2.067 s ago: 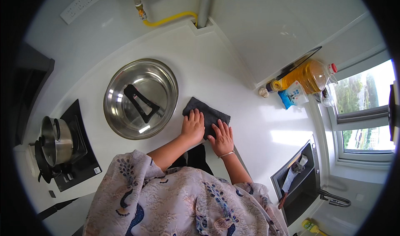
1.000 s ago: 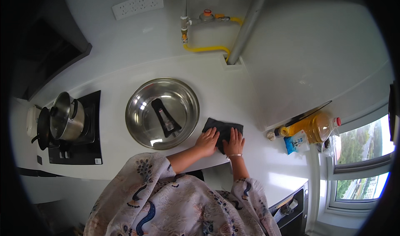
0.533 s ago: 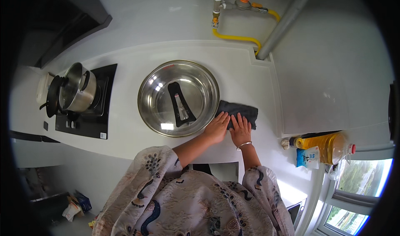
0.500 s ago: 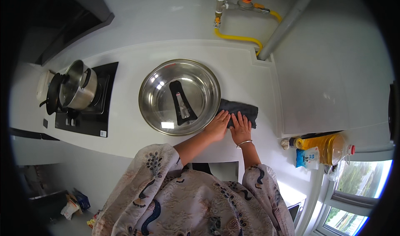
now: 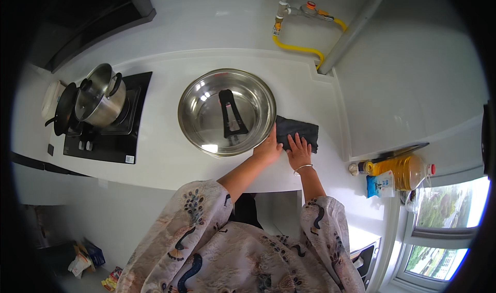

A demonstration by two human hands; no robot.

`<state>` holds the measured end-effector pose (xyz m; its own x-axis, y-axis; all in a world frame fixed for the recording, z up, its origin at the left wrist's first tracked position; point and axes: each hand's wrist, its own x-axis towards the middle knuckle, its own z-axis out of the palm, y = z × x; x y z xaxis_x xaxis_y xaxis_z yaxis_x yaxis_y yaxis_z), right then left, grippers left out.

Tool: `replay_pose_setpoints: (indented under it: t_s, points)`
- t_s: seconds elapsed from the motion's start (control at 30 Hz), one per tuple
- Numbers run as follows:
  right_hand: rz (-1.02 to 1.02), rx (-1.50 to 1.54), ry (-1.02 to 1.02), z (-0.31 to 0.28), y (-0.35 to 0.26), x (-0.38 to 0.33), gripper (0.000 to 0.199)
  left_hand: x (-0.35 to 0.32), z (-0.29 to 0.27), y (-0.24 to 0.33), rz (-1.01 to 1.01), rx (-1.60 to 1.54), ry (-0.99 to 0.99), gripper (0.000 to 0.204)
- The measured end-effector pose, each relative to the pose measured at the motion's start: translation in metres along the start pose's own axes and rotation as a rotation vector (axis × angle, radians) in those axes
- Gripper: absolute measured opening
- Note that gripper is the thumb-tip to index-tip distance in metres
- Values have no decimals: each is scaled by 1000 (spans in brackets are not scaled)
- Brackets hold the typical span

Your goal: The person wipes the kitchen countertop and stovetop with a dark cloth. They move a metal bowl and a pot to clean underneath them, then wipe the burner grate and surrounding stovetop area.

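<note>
A dark grey cloth (image 5: 297, 132) lies flat on the white countertop (image 5: 160, 158). My right hand (image 5: 299, 151) rests on the cloth's near edge with fingers spread. My left hand (image 5: 268, 149) sits between the cloth and the rim of a big steel basin (image 5: 204, 104), touching the cloth's left end. A black spatula (image 5: 231, 114) lies inside the basin.
A black cooktop (image 5: 126, 122) at the left carries a steel pot (image 5: 101, 94) and a dark pan (image 5: 64, 109). A yellow gas hose (image 5: 299, 47) runs along the back wall. An oil bottle (image 5: 400, 168) and a blue packet (image 5: 380, 183) stand at the right by the window.
The view has swung, so the basin and cloth sit more toward the middle. Both hands stay on the cloth beside the basin; my left hand is now close to the basin's rim.
</note>
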<state>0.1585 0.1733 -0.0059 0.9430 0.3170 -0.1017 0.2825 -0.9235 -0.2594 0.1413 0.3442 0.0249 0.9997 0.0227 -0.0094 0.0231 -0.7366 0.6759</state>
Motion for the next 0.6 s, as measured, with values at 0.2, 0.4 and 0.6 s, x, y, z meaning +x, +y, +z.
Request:
replay_pose_setpoints:
  t_s: [0.2,0.4,0.6]
  points:
    - [7,1,29,6,-9,-15,59,-14,-18,-16,-31,111,0,86]
    - [-10,17,28,10,-23,-23,59,-23,-43,-49,-13,194,129,84]
    - [-27,22,34,16,-30,-26,60,-40,-67,-103,58,267,316,80]
